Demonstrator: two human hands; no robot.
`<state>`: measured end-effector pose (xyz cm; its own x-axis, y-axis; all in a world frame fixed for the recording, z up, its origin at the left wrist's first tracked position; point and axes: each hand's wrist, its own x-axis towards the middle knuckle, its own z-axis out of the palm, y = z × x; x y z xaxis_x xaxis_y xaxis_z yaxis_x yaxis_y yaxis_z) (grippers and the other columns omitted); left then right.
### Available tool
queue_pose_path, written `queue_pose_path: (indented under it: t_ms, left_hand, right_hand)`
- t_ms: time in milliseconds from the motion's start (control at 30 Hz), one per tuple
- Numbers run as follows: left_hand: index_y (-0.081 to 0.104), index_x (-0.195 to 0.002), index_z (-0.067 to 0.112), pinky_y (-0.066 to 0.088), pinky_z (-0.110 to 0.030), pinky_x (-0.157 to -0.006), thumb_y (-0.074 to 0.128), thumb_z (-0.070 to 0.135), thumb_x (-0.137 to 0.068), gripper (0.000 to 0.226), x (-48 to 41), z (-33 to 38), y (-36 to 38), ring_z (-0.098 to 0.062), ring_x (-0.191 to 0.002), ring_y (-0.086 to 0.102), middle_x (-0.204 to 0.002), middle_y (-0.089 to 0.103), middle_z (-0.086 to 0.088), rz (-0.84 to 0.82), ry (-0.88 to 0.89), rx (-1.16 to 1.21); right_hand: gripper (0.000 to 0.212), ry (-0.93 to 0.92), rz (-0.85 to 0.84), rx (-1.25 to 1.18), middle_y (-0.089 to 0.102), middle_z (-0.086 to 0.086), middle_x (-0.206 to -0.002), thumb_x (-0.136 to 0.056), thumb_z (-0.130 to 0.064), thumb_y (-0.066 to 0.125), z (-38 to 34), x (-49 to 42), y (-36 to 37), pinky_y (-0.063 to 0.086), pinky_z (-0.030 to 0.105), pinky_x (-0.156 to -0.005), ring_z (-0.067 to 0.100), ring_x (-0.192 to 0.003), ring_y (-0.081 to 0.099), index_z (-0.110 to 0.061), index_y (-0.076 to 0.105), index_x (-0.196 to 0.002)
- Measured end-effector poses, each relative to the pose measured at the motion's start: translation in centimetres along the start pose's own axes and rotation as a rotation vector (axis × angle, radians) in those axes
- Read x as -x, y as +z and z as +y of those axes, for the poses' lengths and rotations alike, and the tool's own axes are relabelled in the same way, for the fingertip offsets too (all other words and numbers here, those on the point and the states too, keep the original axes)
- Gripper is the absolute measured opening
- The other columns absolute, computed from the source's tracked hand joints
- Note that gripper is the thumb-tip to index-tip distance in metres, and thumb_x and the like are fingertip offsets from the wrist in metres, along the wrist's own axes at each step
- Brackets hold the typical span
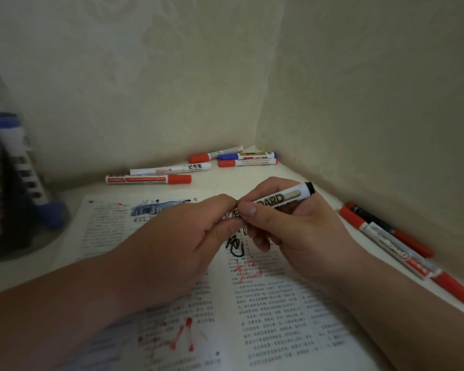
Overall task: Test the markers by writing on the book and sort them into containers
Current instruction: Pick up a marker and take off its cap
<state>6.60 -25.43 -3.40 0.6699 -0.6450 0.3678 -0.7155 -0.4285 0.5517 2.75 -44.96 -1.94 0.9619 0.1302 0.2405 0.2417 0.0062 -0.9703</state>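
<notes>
A white whiteboard marker [284,198] with a black end is held above the open book [273,303]. My right hand [287,231] grips its barrel. My left hand [188,236] pinches the marker's other end, which is hidden inside the fingers. Black and red scribbles mark the printed pages below the hands. Loose markers lie at the back: a red-capped one [148,179], a white one [170,169], and a red and blue group [245,156] in the corner. A container [8,183] with several markers stands at the far left, blurred.
More red and black markers [402,245] lie along the right wall. Walls close in the desk at the back and right, meeting in a corner. The white desk surface [225,180] shows between the book and the back markers.
</notes>
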Motion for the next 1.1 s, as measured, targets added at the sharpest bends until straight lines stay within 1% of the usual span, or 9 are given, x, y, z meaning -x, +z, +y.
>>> queue_pose_path:
  t_ms: [133, 267, 367, 433, 533, 600, 700, 867, 1100]
  left_hand:
    - [0.057, -0.104, 0.049, 0.045, -0.016, -0.066, 0.04, 0.059, -0.097, 0.021, -0.1, 0.8, -0.4, -0.004, -0.076, 0.063, -0.084, 0.066, 0.019, 0.03, 0.008, 0.063]
    - [0.045, -0.119, 0.049, 0.045, -0.023, -0.062, 0.044, 0.069, -0.088, 0.036, 0.3, 0.4, -0.2, -0.008, -0.068, 0.055, -0.087, 0.059, 0.006, 0.012, -0.067, 0.208]
    - [0.041, -0.119, 0.044, 0.045, -0.03, -0.069, 0.046, 0.033, -0.093, 0.028, 0.4, -0.3, 0.0, -0.014, -0.078, 0.054, -0.098, 0.055, 0.01, 0.026, -0.097, 0.261]
    - [0.038, -0.12, 0.041, 0.045, -0.023, -0.077, 0.04, 0.01, -0.092, 0.042, 0.4, -0.5, 0.4, -0.012, -0.092, 0.056, -0.102, 0.053, 0.016, 0.04, -0.08, 0.214]
    - [0.037, -0.123, 0.038, 0.043, -0.012, -0.085, 0.04, -0.003, -0.097, 0.049, 0.1, -0.7, 0.6, -0.001, -0.105, 0.056, -0.104, 0.055, 0.022, 0.046, -0.101, 0.164]
    - [0.038, -0.122, 0.044, 0.047, -0.013, -0.09, 0.048, 0.001, -0.099, 0.05, 0.0, -0.7, 0.6, 0.002, -0.108, 0.059, -0.106, 0.058, 0.025, 0.065, -0.111, 0.191]
    - [0.046, -0.112, 0.052, 0.05, -0.016, -0.094, 0.063, 0.013, -0.096, 0.045, -0.1, -0.9, 0.6, 0.005, -0.108, 0.062, -0.106, 0.062, 0.026, 0.129, -0.112, 0.212]
    - [0.056, -0.102, 0.05, 0.041, -0.001, -0.083, 0.077, 0.022, -0.086, 0.038, -0.1, -0.8, 0.2, 0.012, -0.097, 0.062, -0.106, 0.063, 0.034, 0.112, -0.07, 0.101]
    - [0.071, -0.099, 0.039, 0.045, -0.014, -0.075, 0.066, 0.047, -0.083, 0.019, -0.2, -1.1, 0.1, 0.005, -0.091, 0.06, -0.091, 0.065, 0.028, 0.056, 0.026, -0.051]
  right_hand:
    - [0.004, -0.032, -0.047, -0.015, 0.064, 0.015, -0.067, -0.082, -0.01, 0.072, -0.3, 0.0, -0.3, 0.044, 0.029, -0.05, 0.022, -0.056, 0.054, -0.01, 0.075, -0.085]
    - [0.015, -0.03, 0.21, -0.089, 0.045, 0.009, -0.05, -0.077, -0.006, 0.061, -1.1, -0.7, -1.7, 0.03, 0.023, -0.044, 0.019, -0.043, 0.036, -0.011, 0.062, -0.064]
    - [0.022, 0.055, 0.366, -0.126, 0.034, 0.007, -0.049, -0.076, -0.009, 0.055, -2.7, -1.1, -3.5, 0.021, 0.023, -0.042, 0.016, -0.044, 0.025, -0.009, 0.043, -0.057]
    - [0.02, 0.178, 0.266, -0.005, 0.047, 0.015, -0.052, -0.079, -0.011, 0.058, -3.6, -0.8, -4.5, 0.028, 0.025, -0.041, 0.024, -0.045, 0.039, -0.004, 0.057, -0.061]
    - [0.014, 0.354, -0.111, 0.054, 0.067, 0.029, -0.071, -0.081, -0.01, 0.074, -3.9, 0.1, -4.1, 0.049, 0.027, -0.041, 0.035, -0.057, 0.066, 0.002, 0.073, -0.086]
    - [0.017, 0.376, -0.21, 0.065, 0.067, 0.026, -0.07, -0.072, -0.001, 0.082, -2.7, 0.5, -3.4, 0.054, 0.029, -0.045, 0.031, -0.057, 0.065, -0.002, 0.074, -0.087]
    - [0.014, 0.327, -0.127, 0.055, 0.057, 0.014, -0.056, -0.07, 0.003, 0.072, -0.8, 0.8, -3.0, 0.048, 0.026, -0.04, 0.02, -0.042, 0.053, -0.009, 0.067, -0.076]
    - [0.004, 0.309, -0.039, 0.137, 0.049, 0.012, -0.049, -0.071, -0.002, 0.069, -0.6, 1.3, -5.0, 0.047, 0.027, -0.04, 0.021, -0.038, 0.045, -0.002, 0.067, -0.074]
    - [0.01, 0.323, -0.073, 0.35, 0.051, 0.003, -0.048, -0.081, -0.004, 0.077, -0.9, 1.8, -4.2, 0.033, 0.019, -0.037, 0.012, -0.037, 0.04, -0.006, 0.068, -0.076]
